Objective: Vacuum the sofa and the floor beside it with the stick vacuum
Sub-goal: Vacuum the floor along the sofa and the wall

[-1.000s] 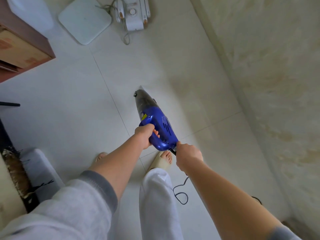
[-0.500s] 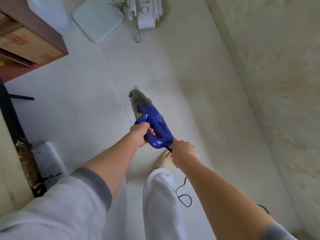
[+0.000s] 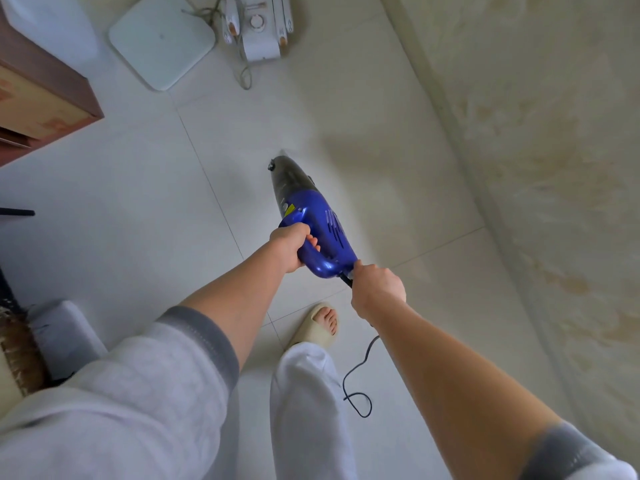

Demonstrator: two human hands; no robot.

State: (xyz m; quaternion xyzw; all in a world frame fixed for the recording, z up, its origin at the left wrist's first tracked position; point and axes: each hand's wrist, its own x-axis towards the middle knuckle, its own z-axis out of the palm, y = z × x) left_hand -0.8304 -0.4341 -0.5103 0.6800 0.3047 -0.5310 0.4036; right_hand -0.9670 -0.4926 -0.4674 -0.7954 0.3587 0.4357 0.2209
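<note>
A blue stick vacuum [image 3: 320,230] with a dark dust cup points down at the pale tiled floor [image 3: 138,220]; its lower tube and head are hidden behind the body. My left hand [image 3: 292,245] grips the blue handle. My right hand [image 3: 377,287] grips the black power cord where it leaves the rear of the vacuum. The cord [image 3: 358,379] loops on the floor by my right foot. No sofa can be made out with certainty.
A beige wall [image 3: 536,150] runs along the right. A white scale [image 3: 161,39] and a white appliance with cables [image 3: 258,32] lie at the top. A brown cabinet [image 3: 41,95] stands top left. A grey block and a broom [image 3: 20,351] sit at the left.
The view has shifted slightly; the vacuum and both hands sit a little farther from the wall, and my right foot in a beige slipper has come into view below the hands.
</note>
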